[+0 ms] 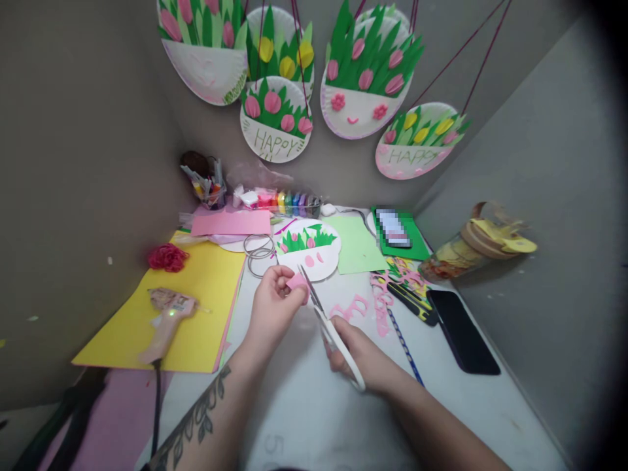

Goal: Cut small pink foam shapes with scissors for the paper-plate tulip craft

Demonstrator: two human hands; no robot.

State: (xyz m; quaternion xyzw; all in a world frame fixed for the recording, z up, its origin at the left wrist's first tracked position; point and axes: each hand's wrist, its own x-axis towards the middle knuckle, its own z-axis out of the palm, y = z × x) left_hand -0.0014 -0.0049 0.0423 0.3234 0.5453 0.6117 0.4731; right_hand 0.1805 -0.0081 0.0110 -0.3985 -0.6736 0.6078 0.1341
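Note:
My left hand (279, 301) pinches a small piece of pink paper (297, 282) between thumb and fingers. In my right hand (350, 353) are white-handled scissors (338, 341), their blades pointing up and left beside the pink paper. Whether the blades touch the paper I cannot tell. Just beyond my hands lies a white paper-plate craft (324, 261) with green paper leaves, pink tulips and pink cheek shapes. Pink paper offcuts (350, 307) are on the white table to the right of the scissors.
A glue gun (169, 314) with a lit green light rests on yellow paper (216, 275) at left, its cord running forward. At right are a black phone (464, 330), a cutter (409, 301), a pencil (405, 347) and a tumbler (471, 245). Finished plate baskets (366, 114) hang behind.

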